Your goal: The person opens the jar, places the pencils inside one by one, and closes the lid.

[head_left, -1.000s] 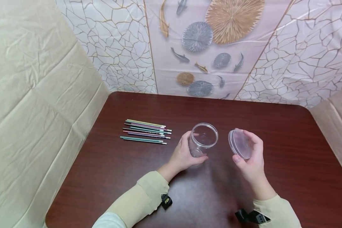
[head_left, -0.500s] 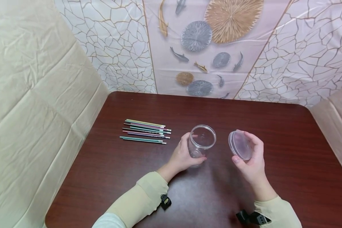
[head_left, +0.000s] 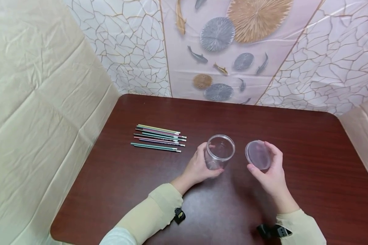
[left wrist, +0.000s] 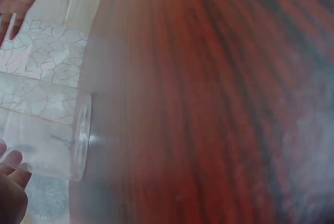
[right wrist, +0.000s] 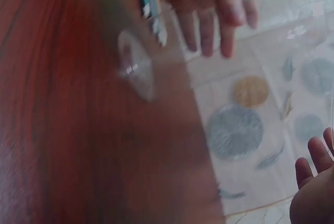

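My left hand point(head_left: 199, 166) grips a clear, open-topped jar point(head_left: 213, 162) around its side, thumb toward me and fingers on the far side. Through its walls the jar shows nothing inside. To the right, my right hand point(head_left: 271, 170) holds a clear round lid point(head_left: 258, 155) by its edge, tilted and apart from the jar. In the left wrist view the jar point(left wrist: 42, 125) lies across the left edge of the picture, its base toward the tabletop. The right wrist view shows my left hand's fingers point(right wrist: 206, 31) spread along the jar wall.
Several pencils point(head_left: 159, 137) with eraser ends pointing right lie in a loose row on the dark wooden table point(head_left: 110, 190), left of the jar. A patterned curtain point(head_left: 187, 61) hangs behind the table, and beige cloth point(head_left: 49, 112) borders its left side.
The lid has turned in my right hand's grip, so its flat face shows more and its rim less. My left hand keeps hold of the jar, nearly still. The head view has shifted slightly.
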Motion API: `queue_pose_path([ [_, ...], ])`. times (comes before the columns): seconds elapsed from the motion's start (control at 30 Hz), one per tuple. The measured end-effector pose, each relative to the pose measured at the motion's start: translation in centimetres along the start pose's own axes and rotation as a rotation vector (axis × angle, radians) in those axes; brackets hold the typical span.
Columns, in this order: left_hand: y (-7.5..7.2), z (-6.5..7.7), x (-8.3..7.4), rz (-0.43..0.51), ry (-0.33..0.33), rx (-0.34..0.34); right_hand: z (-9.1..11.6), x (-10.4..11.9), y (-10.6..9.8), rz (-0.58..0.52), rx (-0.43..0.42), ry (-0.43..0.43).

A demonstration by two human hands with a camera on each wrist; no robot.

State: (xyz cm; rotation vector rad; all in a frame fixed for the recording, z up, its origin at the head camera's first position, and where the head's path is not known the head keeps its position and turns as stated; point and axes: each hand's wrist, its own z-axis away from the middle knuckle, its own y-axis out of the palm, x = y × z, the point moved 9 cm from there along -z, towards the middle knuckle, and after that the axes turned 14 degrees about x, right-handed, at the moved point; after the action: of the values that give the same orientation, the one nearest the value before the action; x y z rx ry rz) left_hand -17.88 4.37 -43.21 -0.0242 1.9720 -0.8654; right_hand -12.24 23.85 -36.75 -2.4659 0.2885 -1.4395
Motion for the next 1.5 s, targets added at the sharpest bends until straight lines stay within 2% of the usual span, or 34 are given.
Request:
queue_pose_path([
  [0.13, 0.0, -0.1, 0.1, 0.0, -0.02, 0.005, 0.4, -2.8, -0.2, 0.127, 0.024, 0.161],
  [0.23, 0.1, -0.1, 0.3, 0.005, -0.039, 0.012, 0.7, -4.9, -0.3, 0.202, 0.071, 0.256],
  [0.5, 0.0, 0.0, 0.3, 0.001, -0.047, 0.015, 0.9, -9.1, -0.4, 0.475, 0.274, 0.412],
  [0.63, 0.0, 0.0, 0.2, 0.0, -0.059, 0.023, 1.1, -10.9, -1.0, 0.577, 0.328, 0.502],
  [0.93, 0.0, 0.0, 0.3, 0.009, -0.072, 0.038, 1.6, -13.1, -1.5, 0.603, 0.363, 0.6],
  [1.13, -0.2, 0.1, 0.3, 0.021, -0.073, 0.039, 2.0, -13.9, -1.2, 0.604, 0.427, 0.647],
  [1.33, -0.1, 0.0, 0.3, 0.025, -0.063, 0.038, 2.3, -14.2, -0.8, 0.625, 0.503, 0.657],
  [1.5, 0.0, 0.0, 0.6, 0.019, -0.06, 0.035, 2.3, -14.2, -0.7, 0.621, 0.502, 0.64],
])
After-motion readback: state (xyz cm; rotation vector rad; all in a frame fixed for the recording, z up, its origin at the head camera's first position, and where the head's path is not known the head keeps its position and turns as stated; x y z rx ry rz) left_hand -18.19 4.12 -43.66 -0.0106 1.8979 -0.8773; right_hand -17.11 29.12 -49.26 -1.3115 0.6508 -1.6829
